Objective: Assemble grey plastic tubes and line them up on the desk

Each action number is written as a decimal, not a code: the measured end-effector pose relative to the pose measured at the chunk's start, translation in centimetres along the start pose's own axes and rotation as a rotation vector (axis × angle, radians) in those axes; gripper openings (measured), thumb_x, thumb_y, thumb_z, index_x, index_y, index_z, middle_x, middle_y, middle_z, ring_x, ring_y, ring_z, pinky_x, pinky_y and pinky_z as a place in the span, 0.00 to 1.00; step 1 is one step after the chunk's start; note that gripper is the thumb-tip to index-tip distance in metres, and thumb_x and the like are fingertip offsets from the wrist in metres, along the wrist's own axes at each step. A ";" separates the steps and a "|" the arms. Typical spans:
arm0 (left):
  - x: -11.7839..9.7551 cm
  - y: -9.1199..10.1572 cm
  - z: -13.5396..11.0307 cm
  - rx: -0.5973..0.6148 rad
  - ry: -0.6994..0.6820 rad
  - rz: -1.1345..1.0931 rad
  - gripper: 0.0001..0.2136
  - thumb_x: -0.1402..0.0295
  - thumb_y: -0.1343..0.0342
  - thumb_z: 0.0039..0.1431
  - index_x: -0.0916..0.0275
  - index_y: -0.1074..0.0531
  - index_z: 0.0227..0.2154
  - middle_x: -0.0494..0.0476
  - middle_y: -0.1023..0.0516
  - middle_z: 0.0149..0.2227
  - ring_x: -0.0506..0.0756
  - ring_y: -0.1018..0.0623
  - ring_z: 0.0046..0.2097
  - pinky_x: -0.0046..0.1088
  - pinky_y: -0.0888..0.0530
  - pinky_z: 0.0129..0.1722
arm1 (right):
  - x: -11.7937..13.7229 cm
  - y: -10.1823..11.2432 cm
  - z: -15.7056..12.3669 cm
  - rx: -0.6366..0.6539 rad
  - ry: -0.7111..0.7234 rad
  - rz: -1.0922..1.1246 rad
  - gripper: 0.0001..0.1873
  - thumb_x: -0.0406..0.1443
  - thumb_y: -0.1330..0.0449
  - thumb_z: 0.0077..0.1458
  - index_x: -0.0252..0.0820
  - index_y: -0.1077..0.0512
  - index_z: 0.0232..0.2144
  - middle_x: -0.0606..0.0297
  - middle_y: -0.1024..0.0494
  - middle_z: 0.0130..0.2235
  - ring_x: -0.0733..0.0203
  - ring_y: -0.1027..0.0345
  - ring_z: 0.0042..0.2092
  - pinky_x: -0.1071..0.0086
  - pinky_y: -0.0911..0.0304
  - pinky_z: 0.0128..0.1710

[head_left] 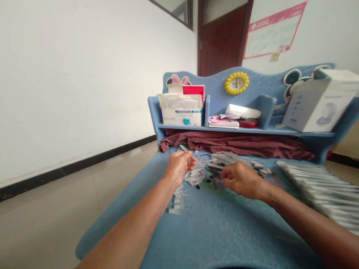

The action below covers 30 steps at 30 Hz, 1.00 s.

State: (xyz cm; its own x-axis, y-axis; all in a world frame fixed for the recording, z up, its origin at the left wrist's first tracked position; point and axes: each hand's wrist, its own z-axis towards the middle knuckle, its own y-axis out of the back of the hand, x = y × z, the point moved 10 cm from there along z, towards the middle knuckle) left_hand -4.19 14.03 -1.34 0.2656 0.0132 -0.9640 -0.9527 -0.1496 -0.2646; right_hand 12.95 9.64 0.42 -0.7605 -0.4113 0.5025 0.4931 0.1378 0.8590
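Observation:
My left hand (178, 168) pinches a slim translucent pen barrel (193, 157) between thumb and fingers, pointing up to the left. To its right, my right hand (240, 180) is closed with the knuckles up; whatever its fingertips hold is hidden. Between and behind both hands lies a loose heap of translucent barrels (228, 157), with thin dark rods (212, 171) among them. Small clear caps (194, 177) are piled just below my left hand, and a black plug (198, 186) lies near them. More clear pieces (179, 201) form a rough column by my left forearm.
A blue desk (207, 231) carries a large stack of pen-like sticks (322, 186) at right. Checked cloth (238, 145) lies under the shelf (269, 129). The shelf holds a mask box (182, 116), a white carton (311, 104) and a red tin (248, 123).

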 end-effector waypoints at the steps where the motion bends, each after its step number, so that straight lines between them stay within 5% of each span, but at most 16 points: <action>1: 0.0 -0.2 -0.1 0.007 0.003 0.002 0.06 0.73 0.42 0.50 0.66 0.34 0.24 0.52 0.27 0.18 0.48 0.27 0.18 0.18 0.34 0.15 | 0.1 0.1 0.0 -0.009 -0.005 -0.033 0.07 0.30 0.49 0.42 0.39 0.31 0.19 0.69 0.35 0.18 0.68 0.43 0.22 0.74 0.53 0.21; 11: 1.9 -3.0 -2.0 0.147 0.157 -0.024 0.03 0.76 0.43 0.50 0.69 0.31 0.24 0.59 0.23 0.22 0.52 0.23 0.23 0.19 0.31 0.16 | 3.6 1.8 -1.3 -0.197 0.046 -0.692 0.13 0.32 0.52 0.54 0.38 0.28 0.30 0.56 0.24 0.24 0.59 0.33 0.24 0.69 0.56 0.22; 18: 1.9 -3.4 -2.1 0.169 0.292 -0.332 0.08 0.75 0.51 0.58 0.72 0.29 0.27 0.63 0.21 0.24 0.52 0.21 0.24 0.21 0.28 0.18 | 8.7 2.0 -4.7 -0.576 0.458 -0.681 0.09 0.29 0.50 0.56 0.39 0.30 0.31 0.65 0.28 0.22 0.63 0.35 0.24 0.68 0.54 0.24; 24: -0.4 -1.8 -1.1 0.084 0.204 -0.592 0.10 0.77 0.54 0.60 0.73 0.29 0.27 0.61 0.21 0.22 0.51 0.21 0.25 0.20 0.26 0.21 | 5.4 -1.1 -1.2 -0.265 0.280 -0.590 0.10 0.32 0.50 0.57 0.42 0.30 0.29 0.65 0.23 0.27 0.63 0.30 0.26 0.70 0.54 0.22; 30: -1.0 -2.5 -1.6 0.127 0.207 -0.653 0.12 0.77 0.55 0.60 0.73 0.28 0.27 0.61 0.21 0.23 0.50 0.21 0.24 0.21 0.25 0.22 | 3.3 -4.7 1.2 -0.026 0.177 -0.697 0.13 0.35 0.53 0.59 0.42 0.29 0.36 0.57 0.21 0.29 0.55 0.27 0.30 0.70 0.47 0.25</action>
State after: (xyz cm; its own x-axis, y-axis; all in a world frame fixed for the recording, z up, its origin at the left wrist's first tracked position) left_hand -1.83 12.80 0.35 0.8007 -0.1299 -0.5848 -0.5949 -0.0584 -0.8016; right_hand 7.64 8.69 -1.82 -0.8230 -0.5362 -0.1875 -0.0709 -0.2305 0.9705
